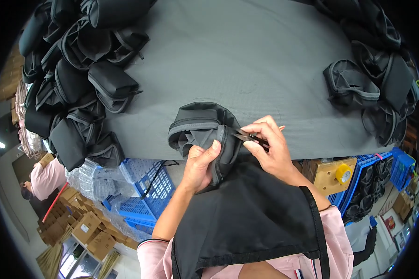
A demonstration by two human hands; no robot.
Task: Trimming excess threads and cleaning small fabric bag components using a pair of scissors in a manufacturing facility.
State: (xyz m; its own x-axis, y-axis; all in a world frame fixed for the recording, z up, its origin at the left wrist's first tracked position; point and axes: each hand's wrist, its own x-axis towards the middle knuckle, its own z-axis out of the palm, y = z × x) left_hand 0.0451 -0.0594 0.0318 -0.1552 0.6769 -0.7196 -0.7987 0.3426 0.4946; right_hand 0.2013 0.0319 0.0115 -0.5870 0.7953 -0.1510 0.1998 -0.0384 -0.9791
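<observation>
A black zippered pouch point(202, 114), its mouth open and grey lining showing, rests at the near edge of the grey-covered table point(237, 60). My left hand point(199, 168) grips the pouch's near side, thumb on top by the zipper edge and the other fingers hidden. In my right hand point(271, 145) is a small pair of thread snips point(253, 138). Their pointed blades reach the pouch's right side, next to the zipper seam. Whether the tips touch a thread is too small to tell.
Black pouches point(72, 76) are heaped on the table's left, and more pouches point(381, 83) on its right. Below the edge stand a blue crate point(146, 190) with bubble wrap, a wooden board with a yellow tape roll point(343, 174), and cartons point(88, 228). Another person point(49, 179) is at far left.
</observation>
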